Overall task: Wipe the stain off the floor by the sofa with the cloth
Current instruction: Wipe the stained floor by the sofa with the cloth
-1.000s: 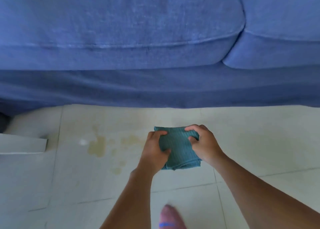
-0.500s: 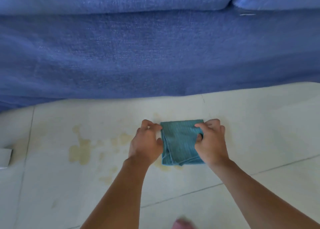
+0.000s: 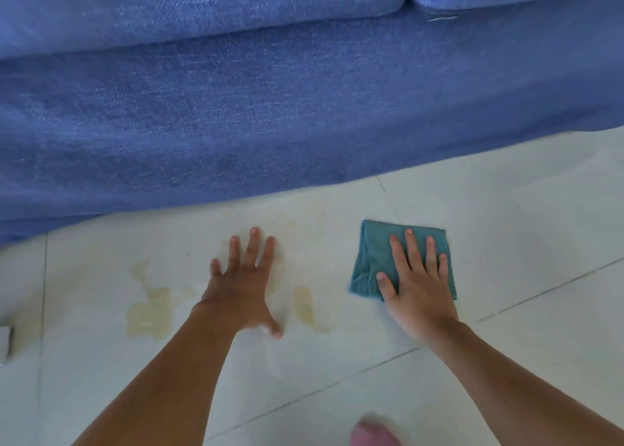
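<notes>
A folded teal cloth (image 3: 369,260) lies flat on the pale tiled floor (image 3: 506,243) in front of the blue sofa (image 3: 270,108). My right hand (image 3: 417,283) presses down on the cloth with fingers spread, covering its right half. My left hand (image 3: 241,287) rests palm down on the bare floor to the cloth's left, fingers apart, holding nothing. A yellowish stain (image 3: 148,317) spreads in patches left of my left hand, with a smaller streak (image 3: 305,305) between my two hands and faint marks near the sofa's edge.
The sofa's base runs across the whole upper view, close behind the hands. A pale object (image 3: 5,342) sits at the far left edge. A pinkish toe or foot (image 3: 373,434) shows at the bottom edge. Tile joints cross the floor diagonally.
Both hands held the folded cloth together before. Now my left hand has let go and lies flat on the floor, while my right hand has slid the cloth to the right and flattened on it.
</notes>
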`<state>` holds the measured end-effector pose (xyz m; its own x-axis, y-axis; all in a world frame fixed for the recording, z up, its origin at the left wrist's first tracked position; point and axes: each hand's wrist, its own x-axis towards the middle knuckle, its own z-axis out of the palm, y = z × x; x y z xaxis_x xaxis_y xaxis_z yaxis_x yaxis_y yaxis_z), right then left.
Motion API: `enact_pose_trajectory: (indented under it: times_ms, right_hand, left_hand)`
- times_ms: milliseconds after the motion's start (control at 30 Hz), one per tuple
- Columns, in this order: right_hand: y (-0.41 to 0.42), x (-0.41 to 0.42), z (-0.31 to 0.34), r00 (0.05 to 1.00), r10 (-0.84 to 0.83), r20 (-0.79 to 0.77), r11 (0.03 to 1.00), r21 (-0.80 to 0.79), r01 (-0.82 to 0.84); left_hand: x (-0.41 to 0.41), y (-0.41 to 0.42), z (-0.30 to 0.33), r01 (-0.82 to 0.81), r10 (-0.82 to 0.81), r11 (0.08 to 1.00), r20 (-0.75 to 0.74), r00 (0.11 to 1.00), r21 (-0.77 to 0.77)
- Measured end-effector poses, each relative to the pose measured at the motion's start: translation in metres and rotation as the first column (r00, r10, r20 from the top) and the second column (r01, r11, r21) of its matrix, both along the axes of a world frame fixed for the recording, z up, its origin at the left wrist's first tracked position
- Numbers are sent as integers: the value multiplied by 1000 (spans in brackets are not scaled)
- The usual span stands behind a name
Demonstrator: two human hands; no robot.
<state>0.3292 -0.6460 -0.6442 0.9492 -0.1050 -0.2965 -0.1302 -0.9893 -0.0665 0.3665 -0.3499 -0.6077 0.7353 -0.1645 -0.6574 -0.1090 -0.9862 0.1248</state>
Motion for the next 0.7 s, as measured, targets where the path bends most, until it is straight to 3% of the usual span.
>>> enact_pose_trajectory:
  times_ms: [100,233,367,533,700]
  right_hand:
    - [31,23,1,997,72,-14,991,115,-70]
    - [40,-20,7,976,217,-32,958,199,-206]
    - [-9,-46,7,987,159,-31,985,74,-156]
    - [-10,12,1,999,28,-32,999,20,-27]
    - [9,-7,1,984,173,-51,984,48,-171]
  left_hand:
    - [-2,-2,2,14,-14,1000,-16,1000,17]
    - [-1,-3,7,14,-13,999,-28,1000,31]
    - [-3,-3,13,14,-13,999,-35,999,37]
    - [-5,-3,12,17,-16,999,-27,1000,43]
    - [-3,-8,13,20,-18,999,-33,999,50]
